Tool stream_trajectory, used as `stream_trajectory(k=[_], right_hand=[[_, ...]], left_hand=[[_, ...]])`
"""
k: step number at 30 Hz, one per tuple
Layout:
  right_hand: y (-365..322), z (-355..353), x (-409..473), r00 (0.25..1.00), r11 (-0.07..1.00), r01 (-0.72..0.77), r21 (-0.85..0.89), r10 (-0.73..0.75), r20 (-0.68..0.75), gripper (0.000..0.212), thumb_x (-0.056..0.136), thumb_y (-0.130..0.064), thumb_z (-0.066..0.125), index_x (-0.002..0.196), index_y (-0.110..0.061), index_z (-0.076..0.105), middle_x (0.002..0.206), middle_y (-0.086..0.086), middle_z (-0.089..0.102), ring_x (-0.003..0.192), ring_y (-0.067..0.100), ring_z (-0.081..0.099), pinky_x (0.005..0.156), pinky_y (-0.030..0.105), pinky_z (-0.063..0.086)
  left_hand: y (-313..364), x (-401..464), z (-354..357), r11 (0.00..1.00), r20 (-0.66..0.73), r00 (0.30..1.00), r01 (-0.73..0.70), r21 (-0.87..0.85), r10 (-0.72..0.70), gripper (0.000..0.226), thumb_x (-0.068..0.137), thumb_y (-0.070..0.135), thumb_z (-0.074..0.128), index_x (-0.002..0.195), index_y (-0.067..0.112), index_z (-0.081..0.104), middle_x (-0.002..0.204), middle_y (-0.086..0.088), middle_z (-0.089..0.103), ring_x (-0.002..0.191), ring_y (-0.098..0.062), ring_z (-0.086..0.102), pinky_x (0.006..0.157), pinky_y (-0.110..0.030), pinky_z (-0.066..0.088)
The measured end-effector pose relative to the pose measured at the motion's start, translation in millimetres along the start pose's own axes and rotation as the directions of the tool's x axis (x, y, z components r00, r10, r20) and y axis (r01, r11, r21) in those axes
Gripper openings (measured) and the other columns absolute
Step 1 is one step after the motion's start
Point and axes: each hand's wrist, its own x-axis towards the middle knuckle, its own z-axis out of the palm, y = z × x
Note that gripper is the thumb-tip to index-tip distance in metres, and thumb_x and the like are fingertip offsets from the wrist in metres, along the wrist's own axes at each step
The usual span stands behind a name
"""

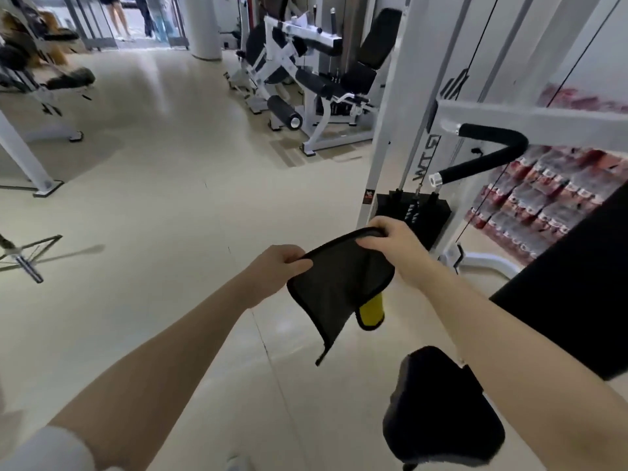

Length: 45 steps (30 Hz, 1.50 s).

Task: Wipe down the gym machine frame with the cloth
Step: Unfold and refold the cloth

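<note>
Both hands hold the cloth (pixel 339 283) in the air above the pale floor (pixel 170 198), a little below the centre of the view. The left hand (pixel 280 266) pinches the top edge of the cloth at its 9 o'clock side, with the thumb on top and the fingers curled under. The right hand (pixel 390 241) grips the same edge at the 2 o'clock corner, with the fingers curled over the black border. The cloth is dark grey with a black hem, and it hangs down loosely between the hands; a yellow part (pixel 372 312) shows at its lower fold, toward 5 o'clock.

The white machine frame (pixel 394 130) stands at 2 o'clock from the hands, just behind the right hand, and the cloth is not touching it. A black padded handle (pixel 489 154) sticks out from the frame's crossbar. A black seat pad (pixel 441 409) is at 5 o'clock, under the right forearm. Another white machine (pixel 306 62) stands at 12 o'clock, well apart.
</note>
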Motion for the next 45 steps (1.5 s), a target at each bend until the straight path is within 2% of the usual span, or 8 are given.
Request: stream_trajectory(k=[5,11,14,19,24,33,38,45], right_hand=[[-43.3,35.7,96.3,0.991,0.989,-0.133,0.071,0.131,0.03,0.019,0.086,-0.001,0.049,0.076,-0.016,0.054,0.064,-0.001,0.05,0.054,0.008,0.05,0.043,0.016,0.037],[-61.8,64.8,218.4,0.978,0.992,-0.111,0.065,0.121,-0.171,0.016,0.088,-0.006,0.055,0.097,-0.016,0.063,0.089,-0.002,0.063,0.087,0.017,0.06,0.074,0.027,0.05],[-65.1,70.9,291.2,0.965,0.96,-0.141,0.244,0.188,-0.184,0.011,0.088,-0.011,0.059,0.09,-0.021,0.062,0.094,0.005,0.066,0.093,0.024,0.062,0.091,0.038,0.051],[-77.1,66.7,418.6,0.966,0.918,-0.191,0.347,0.238,-0.098,0.009,0.09,-0.015,0.059,0.099,-0.013,0.06,0.098,0.009,0.062,0.09,0.021,0.06,0.076,0.028,0.053],[-103.5,39.2,538.7,0.969,0.861,-0.212,0.463,0.246,-0.012,0.006,0.093,-0.01,0.054,0.091,-0.006,0.058,0.073,0.01,0.064,0.063,0.019,0.064,0.057,0.025,0.052],[-96.1,-2.1,733.2,0.975,0.734,-0.149,0.663,0.222,-0.027,0.021,0.095,-0.011,0.051,0.11,0.001,0.059,0.097,0.018,0.069,0.086,0.026,0.069,0.074,0.029,0.057],[-78.5,-46.1,856.2,0.968,0.634,-0.112,0.765,0.244,-0.061,0.031,0.094,0.001,0.033,0.115,0.001,0.056,0.103,0.021,0.069,0.093,0.029,0.069,0.078,0.037,0.056],[-86.0,-133.4,1021.8,0.928,0.835,-0.036,0.549,0.231,-0.292,0.011,0.092,-0.008,0.056,0.102,-0.011,0.056,0.099,0.013,0.071,0.089,0.024,0.07,0.081,0.032,0.056]], left_hand=[[-17.3,85.3,-101.7,0.999,-0.078,0.997,-0.029,-0.024,0.027,0.016,0.092,0.023,0.052,0.081,0.016,0.062,0.071,0.003,0.057,0.064,-0.01,0.049,0.057,-0.019,0.036],[-21.5,202.7,-168.2,0.986,-0.205,0.978,-0.059,-0.157,0.026,0.014,0.089,0.024,0.057,0.081,0.016,0.066,0.076,0.003,0.063,0.072,-0.012,0.056,0.066,-0.023,0.044],[-13.6,274.5,-188.7,0.969,-0.186,0.982,-0.073,-0.234,0.029,0.016,0.091,0.023,0.056,0.085,0.013,0.066,0.079,0.0,0.063,0.071,-0.011,0.056,0.063,-0.021,0.045],[3.8,403.3,-212.0,0.956,-0.112,0.992,-0.086,-0.282,0.056,0.014,0.091,0.02,0.055,0.087,0.012,0.066,0.079,0.0,0.062,0.07,-0.009,0.055,0.061,-0.019,0.045],[36.8,527.3,-246.8,0.939,-0.054,0.991,-0.131,-0.319,0.12,0.014,0.091,0.016,0.054,0.084,0.016,0.066,0.077,0.0,0.064,0.067,-0.006,0.058,0.053,-0.008,0.044],[61.8,738.5,-273.5,0.92,0.126,0.961,-0.19,-0.344,0.246,0.02,0.093,0.028,0.053,0.099,0.016,0.068,0.098,-0.002,0.069,0.089,-0.011,0.066,0.074,-0.019,0.05],[76.6,888.0,-287.5,0.925,0.243,0.894,-0.351,-0.144,0.376,0.033,0.078,0.016,0.072,0.108,0.023,0.062,0.103,0.005,0.065,0.096,-0.009,0.062,0.086,-0.027,0.052],[145.4,1101.1,-302.7,0.858,0.357,0.788,-0.505,-0.09,0.502,0.027,0.083,0.012,0.067,0.107,0.025,0.062,0.1,0.008,0.066,0.091,-0.008,0.062,0.081,-0.023,0.051]])
